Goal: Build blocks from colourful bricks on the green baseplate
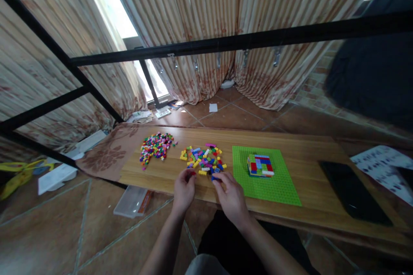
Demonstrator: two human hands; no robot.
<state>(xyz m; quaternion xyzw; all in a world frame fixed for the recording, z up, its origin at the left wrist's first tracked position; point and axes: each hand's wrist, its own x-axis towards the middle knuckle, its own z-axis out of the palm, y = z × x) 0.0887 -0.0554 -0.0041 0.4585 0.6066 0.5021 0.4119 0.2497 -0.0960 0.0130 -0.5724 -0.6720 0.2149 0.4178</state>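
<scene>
One red brick (193, 174) is sitting pinched in the left hand (184, 187), a blue brick (214, 178) in the right hand (231, 194). Right of that hand, a little brick building (258, 166) is already standing on a green baseplate (280, 193); ahead, loose bricks (206, 159) are waiting unused.

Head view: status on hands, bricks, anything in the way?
Left hand pinching red brick; right hand pinching blue brick. Brick build on green baseplate. Loose brick pile just beyond hands.
</scene>
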